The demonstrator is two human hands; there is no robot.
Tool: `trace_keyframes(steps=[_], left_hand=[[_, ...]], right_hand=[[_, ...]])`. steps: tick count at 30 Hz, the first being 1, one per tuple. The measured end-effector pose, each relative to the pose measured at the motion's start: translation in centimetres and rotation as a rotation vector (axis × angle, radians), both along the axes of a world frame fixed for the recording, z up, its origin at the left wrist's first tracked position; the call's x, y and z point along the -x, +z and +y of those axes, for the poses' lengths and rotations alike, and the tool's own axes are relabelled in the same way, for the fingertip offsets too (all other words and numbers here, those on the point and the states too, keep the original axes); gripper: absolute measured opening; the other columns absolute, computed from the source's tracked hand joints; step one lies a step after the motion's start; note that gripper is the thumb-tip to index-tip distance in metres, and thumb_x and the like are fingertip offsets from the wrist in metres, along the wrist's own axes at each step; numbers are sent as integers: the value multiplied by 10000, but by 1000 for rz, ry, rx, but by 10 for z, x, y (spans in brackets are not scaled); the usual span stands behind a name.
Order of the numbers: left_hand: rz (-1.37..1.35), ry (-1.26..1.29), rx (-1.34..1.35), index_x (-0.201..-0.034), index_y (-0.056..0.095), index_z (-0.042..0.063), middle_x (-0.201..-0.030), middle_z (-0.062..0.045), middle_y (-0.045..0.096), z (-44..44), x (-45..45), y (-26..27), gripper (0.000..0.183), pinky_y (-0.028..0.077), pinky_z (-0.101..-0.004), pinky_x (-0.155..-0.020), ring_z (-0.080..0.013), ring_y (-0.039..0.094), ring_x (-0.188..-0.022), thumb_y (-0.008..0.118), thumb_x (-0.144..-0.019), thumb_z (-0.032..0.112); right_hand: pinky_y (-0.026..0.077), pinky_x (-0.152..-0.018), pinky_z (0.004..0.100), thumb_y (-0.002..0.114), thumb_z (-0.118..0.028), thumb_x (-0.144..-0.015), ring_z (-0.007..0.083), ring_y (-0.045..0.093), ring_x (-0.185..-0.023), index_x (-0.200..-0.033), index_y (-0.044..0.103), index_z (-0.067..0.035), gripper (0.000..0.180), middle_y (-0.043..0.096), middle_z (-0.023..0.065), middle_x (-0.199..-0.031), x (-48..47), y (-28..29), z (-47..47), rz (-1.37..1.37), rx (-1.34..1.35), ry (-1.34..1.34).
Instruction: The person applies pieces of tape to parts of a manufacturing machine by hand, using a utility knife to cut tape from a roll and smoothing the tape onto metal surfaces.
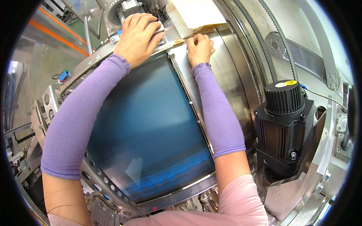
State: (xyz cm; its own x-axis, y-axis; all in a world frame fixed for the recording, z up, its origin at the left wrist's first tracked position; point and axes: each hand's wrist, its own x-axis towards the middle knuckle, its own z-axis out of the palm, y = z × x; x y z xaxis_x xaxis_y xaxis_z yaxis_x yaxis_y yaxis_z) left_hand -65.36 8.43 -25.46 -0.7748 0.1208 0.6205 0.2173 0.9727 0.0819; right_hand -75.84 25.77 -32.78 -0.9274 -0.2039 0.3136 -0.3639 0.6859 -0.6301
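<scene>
Both my arms, in purple sleeves, reach over a machine with a dark blue conveyor belt [152,113]. My left hand [138,39] rests palm down at the belt's far edge, its thumb and fingers around a small pale object that it mostly hides. Beside it a thin flat strip [172,43] lies along the edge. My right hand [200,49] is curled, fingertips pinched together, over the polished metal plate [226,65]; whether something small is between the fingers cannot be told. Just beyond it stands a white and cream box-like container [198,14].
At the right stands a black motor [282,127] with a ribbed top. Toothed belts [260,36] run above it. A perforated metal rail [107,180] borders the belt at lower left. A blue sensor [64,75] sits on the left frame.
</scene>
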Motion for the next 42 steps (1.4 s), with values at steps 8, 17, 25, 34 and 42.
trace_keyframes(steps=[8,17,25,34,42], left_hand=[[-30,4,9,-1039,569,57,-1117,-91,534,0,0,0,240,299,-401,-969,-262,453,-1113,568,-852,207],[4,3,26,-1005,583,56,-1081,-76,540,0,3,0,250,301,-391,-963,-248,457,-1086,580,-844,248],[-42,9,48,-1075,571,48,-1142,-82,523,0,1,2,291,289,-392,-978,-252,442,-1124,561,-861,245],[11,12,77,-1028,571,57,-1069,-60,544,2,3,2,278,313,-382,-953,-232,469,-1067,582,-839,261],[-67,33,68,-1095,565,54,-1150,-73,521,2,1,3,312,281,-394,-980,-244,445,-1116,562,-860,259]], right_hand=[[306,-841,422,566,-190,-748,284,444,-918,-700,583,-55,144,565,68,-880,1,-1,2,37,6,46],[326,-822,417,591,-177,-725,279,448,-886,-640,572,-58,148,563,60,-818,5,-4,10,27,131,81],[316,-860,418,614,-174,-717,286,445,-903,-637,577,-70,136,561,56,-825,1,-1,10,69,56,105],[318,-867,429,593,-182,-743,297,436,-929,-720,599,-68,116,563,84,-881,3,-4,5,124,-26,126],[323,-861,444,552,-179,-779,310,438,-929,-820,616,-49,150,556,119,-935,5,-9,1,233,-99,114]])
